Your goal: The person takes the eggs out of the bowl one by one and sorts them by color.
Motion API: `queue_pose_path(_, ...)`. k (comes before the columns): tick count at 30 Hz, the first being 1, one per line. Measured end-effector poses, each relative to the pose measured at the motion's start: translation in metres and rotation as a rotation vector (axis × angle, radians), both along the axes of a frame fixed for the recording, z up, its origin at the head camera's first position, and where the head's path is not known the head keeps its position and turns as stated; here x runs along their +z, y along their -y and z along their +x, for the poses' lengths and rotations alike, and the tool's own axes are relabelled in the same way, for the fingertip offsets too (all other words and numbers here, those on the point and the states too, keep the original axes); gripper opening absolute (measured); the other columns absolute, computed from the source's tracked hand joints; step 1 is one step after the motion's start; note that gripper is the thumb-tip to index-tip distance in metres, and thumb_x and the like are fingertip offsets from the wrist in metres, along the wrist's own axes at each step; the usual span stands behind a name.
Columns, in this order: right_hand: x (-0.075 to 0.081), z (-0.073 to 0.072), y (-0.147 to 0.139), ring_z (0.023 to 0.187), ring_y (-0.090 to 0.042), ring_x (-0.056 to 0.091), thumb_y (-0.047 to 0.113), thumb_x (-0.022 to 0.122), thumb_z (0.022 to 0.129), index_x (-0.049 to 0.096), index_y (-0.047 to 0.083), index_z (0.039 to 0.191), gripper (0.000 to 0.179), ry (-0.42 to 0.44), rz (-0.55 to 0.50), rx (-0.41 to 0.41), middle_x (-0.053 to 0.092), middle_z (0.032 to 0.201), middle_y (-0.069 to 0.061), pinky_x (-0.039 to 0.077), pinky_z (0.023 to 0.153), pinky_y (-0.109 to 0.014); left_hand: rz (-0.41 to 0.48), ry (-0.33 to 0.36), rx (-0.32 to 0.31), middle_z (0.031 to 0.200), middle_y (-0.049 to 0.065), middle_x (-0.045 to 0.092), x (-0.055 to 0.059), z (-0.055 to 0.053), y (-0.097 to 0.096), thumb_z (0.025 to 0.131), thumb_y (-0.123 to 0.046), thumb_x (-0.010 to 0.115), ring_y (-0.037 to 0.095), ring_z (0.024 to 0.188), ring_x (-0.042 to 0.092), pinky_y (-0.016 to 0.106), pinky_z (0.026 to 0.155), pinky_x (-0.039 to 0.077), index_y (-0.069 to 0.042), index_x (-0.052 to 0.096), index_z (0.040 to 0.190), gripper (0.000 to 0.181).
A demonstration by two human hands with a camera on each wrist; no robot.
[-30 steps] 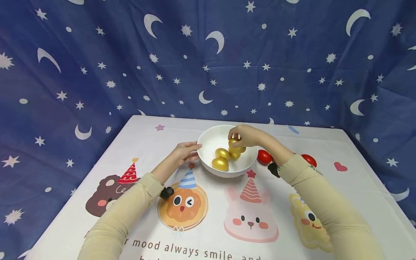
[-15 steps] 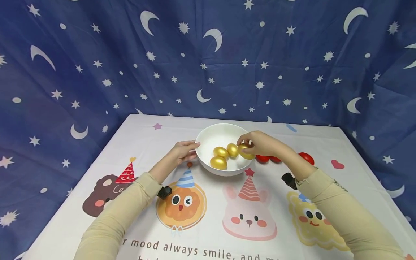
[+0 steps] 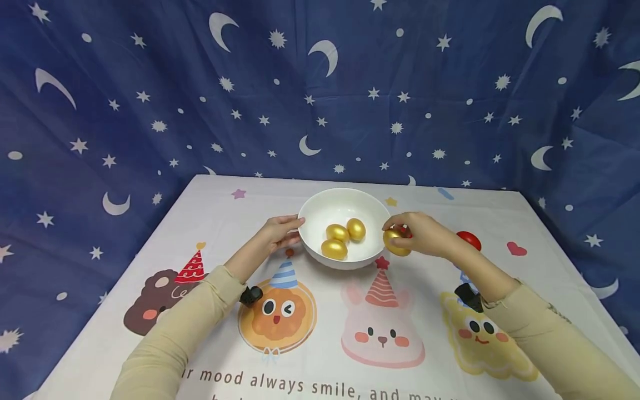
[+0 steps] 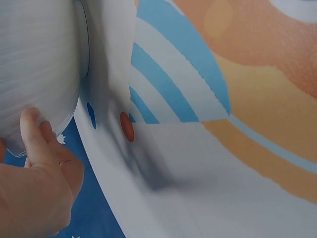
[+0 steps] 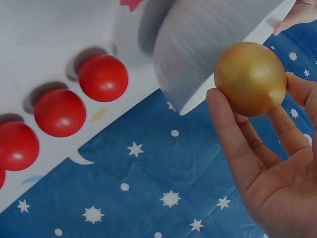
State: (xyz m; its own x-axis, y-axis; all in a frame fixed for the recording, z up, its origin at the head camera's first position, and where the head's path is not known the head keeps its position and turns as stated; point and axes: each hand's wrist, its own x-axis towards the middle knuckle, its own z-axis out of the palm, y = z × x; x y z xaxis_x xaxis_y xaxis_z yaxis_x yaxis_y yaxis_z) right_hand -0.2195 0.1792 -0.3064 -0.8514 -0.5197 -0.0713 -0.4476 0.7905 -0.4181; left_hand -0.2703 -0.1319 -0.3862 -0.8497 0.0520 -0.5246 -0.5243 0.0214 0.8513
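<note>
A white bowl (image 3: 345,265) stands on the table and holds 3 golden eggs (image 3: 334,249). My left hand (image 3: 274,234) grips the bowl's left rim, thumb above and fingers against the outer wall. In the left wrist view, fingers (image 4: 34,136) press on the bowl's side (image 4: 42,69). Just right of the bowl, my right hand (image 3: 425,235) pinches another golden egg (image 3: 396,243) between thumb and fingertips. The right wrist view shows this golden egg (image 5: 250,79) held beside the bowl's outer wall (image 5: 198,49).
Several red eggs (image 5: 60,113) lie in a row right of the bowl, partly hidden behind the right hand in the head view; one red egg (image 3: 469,240) shows past the wrist. A printed white cloth (image 3: 320,333) covers the table. A blue star-patterned curtain (image 3: 280,83) hangs behind.
My right hand has lifted a golden egg out of the bowl and carried it right, past the rim. My left hand stays on the bowl. The view has shifted slightly.
</note>
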Motion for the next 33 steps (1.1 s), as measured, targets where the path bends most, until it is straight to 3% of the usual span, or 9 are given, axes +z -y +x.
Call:
queue_pose_path(8,-0.01,0.009,-0.017,0.07,-0.015,0.048,0.01,0.071,0.082,0.068,0.003,0.104,0.023,-0.042,-0.009,-0.004,0.058,0.077,-0.002,0.045,0.054,-0.018,-0.01,0.015,-0.015,0.137,0.016,0.05,0.002,0.001,0.0,0.092,-0.026,0.062,0.01,0.083,0.063,0.015,0.069,0.06,-0.014,0.041,0.143,0.056)
queue_pose_path(15,-0.021,0.01,-0.027,0.071,-0.016,0.049,0.008,0.072,0.081,0.068,0.002,0.102,0.023,-0.029,-0.002,-0.038,0.059,0.079,-0.004,0.049,0.055,-0.018,0.034,0.024,-0.008,0.139,0.016,0.048,0.003,0.001,0.002,0.092,-0.021,0.062,0.007,0.071,0.063,0.015,0.069,0.06,-0.012,0.04,0.144,0.056)
queue_pose_path(23,-0.042,0.002,-0.032,0.071,-0.017,0.05,0.008,0.071,0.082,0.067,0.004,0.103,0.022,0.051,0.012,-0.112,0.058,0.078,-0.004,0.05,0.056,-0.019,0.021,0.026,-0.01,0.138,0.016,0.05,0.008,-0.001,0.002,0.091,-0.017,0.063,0.006,0.068,0.064,0.015,0.068,0.06,-0.013,0.043,0.142,0.055)
queue_pose_path(33,-0.062,-0.007,-0.035,0.073,-0.019,0.051,0.006,0.071,0.08,0.068,0.0,0.101,0.022,0.058,0.019,-0.109,0.061,0.081,-0.007,0.055,0.058,-0.022,0.047,0.03,-0.004,0.137,0.016,0.05,0.007,0.001,0.002,0.09,-0.012,0.064,0.007,0.07,0.065,0.016,0.069,0.06,-0.014,0.044,0.142,0.055)
